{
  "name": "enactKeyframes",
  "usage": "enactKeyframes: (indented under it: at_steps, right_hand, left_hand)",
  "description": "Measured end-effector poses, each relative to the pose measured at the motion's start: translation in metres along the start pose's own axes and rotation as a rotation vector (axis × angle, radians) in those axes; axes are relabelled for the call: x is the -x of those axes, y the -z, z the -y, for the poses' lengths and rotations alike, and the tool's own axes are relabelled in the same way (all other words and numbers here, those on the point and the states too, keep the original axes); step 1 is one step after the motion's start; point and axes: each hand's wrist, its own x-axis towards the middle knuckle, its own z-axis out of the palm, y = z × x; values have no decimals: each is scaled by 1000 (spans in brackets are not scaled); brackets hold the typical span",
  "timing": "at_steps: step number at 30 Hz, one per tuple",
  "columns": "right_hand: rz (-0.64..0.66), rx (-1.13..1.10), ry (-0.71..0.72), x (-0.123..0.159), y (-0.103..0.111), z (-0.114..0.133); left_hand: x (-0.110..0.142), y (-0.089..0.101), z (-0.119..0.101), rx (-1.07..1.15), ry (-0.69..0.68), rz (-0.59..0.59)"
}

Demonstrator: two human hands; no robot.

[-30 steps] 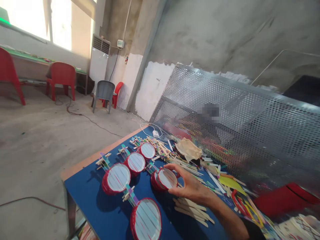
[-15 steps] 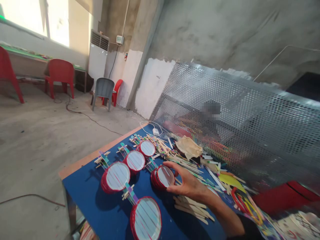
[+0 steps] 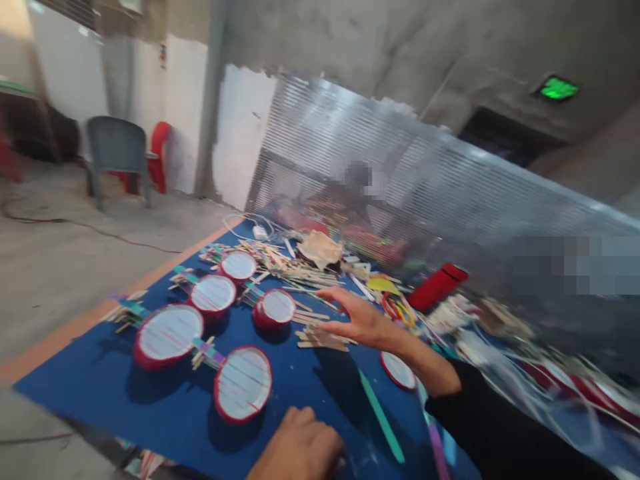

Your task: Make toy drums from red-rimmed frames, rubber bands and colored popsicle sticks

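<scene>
My right hand [image 3: 361, 321] hovers open, fingers stretched, over a small heap of wooden sticks [image 3: 320, 339] on the blue table [image 3: 310, 393]. It is a short way right of a small red-rimmed round piece [image 3: 274, 308] and does not touch it. My left hand [image 3: 300, 447] is curled closed at the table's near edge; what it holds, if anything, is hidden. Several more red-rimmed round pieces with white faces and stick necks lie to the left, the largest [image 3: 169, 335] and another [image 3: 243, 383] nearest me. The picture is smeared by motion.
A pile of coloured sticks [image 3: 280, 261] and a beige crumpled sheet [image 3: 320, 248] lie at the back. A red cylinder [image 3: 439, 287], a green stick [image 3: 383, 417] and another round piece [image 3: 399, 370] lie right. A perforated metal screen [image 3: 400, 180] stands behind; a grey chair [image 3: 117, 150] far left.
My right hand has let go of the small round piece and moved right, opening out. The view has swung right and down, and my left hand has come into view.
</scene>
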Motion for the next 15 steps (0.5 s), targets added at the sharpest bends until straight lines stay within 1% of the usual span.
enactKeyframes:
  at_steps: [3,6,10,12,15]
  right_hand:
    - [-36,111,-86,45,10,0]
    - [-46,217,-171,96,9,5]
    - [-37,360,-284,152,-7,13]
    - [-40,429,-336,171,-19,17]
    - [-58,517,-402,193,-38,24]
  left_hand:
    - [-5,-1,3,-22,-49,-50]
    - [-7,-1,4,0,-82,-75]
    - [-7,-5,4,51,-107,-108]
    - [-8,-8,5,77,-117,-124]
    - [-10,-9,6,96,-129,-152]
